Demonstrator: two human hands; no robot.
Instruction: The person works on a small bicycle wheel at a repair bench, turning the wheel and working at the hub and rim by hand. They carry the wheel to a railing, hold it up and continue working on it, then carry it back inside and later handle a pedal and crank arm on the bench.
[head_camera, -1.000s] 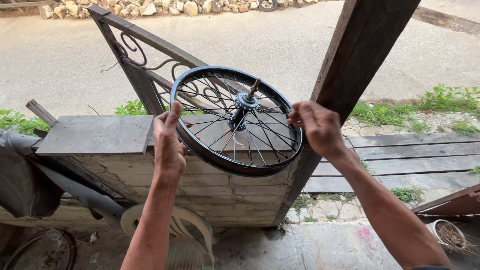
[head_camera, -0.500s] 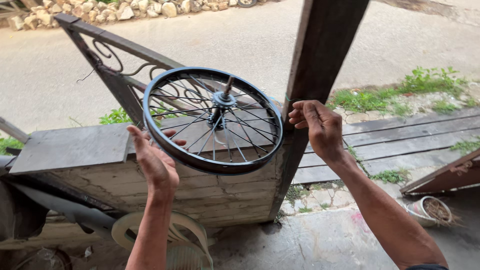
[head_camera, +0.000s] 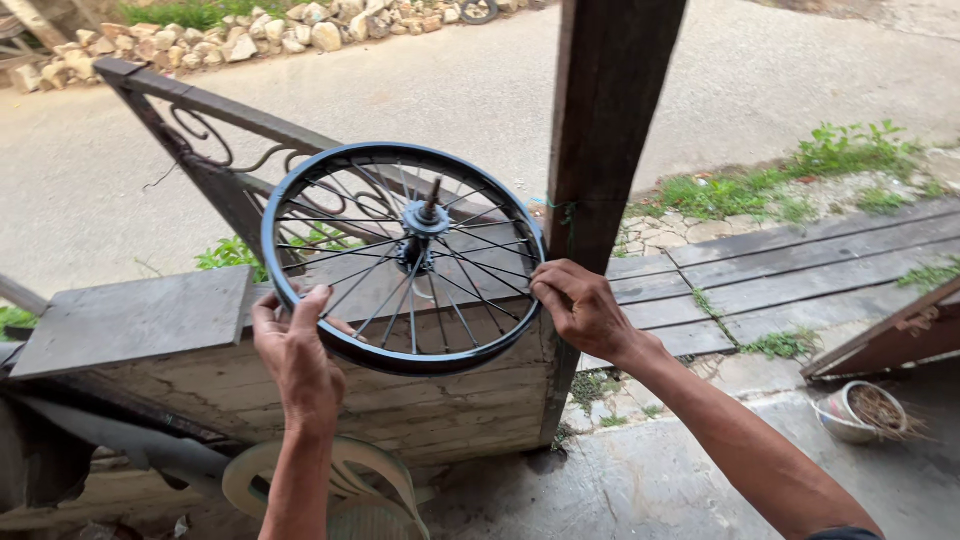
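Left hand (head_camera: 297, 350) and right hand (head_camera: 580, 305) grip opposite edges of the bicycle wheel (head_camera: 402, 256) between them.

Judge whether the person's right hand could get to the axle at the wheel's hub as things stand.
Probably yes. The right hand grips the rim of the wheel, and the axle sticks up bare from the hub on the side facing the camera; nothing covers it. The left hand also holds the rim.

A low, weathered wooden wall (head_camera: 300, 400) with cracked pale boards, capped by a flat grey slab (head_camera: 135, 320). A small black spoked bicycle wheel (head_camera: 403, 258) is at its top edge, tilted; whether it rests there cannot be told. A dark wooden post (head_camera: 605, 130) rises at the wall's right end.
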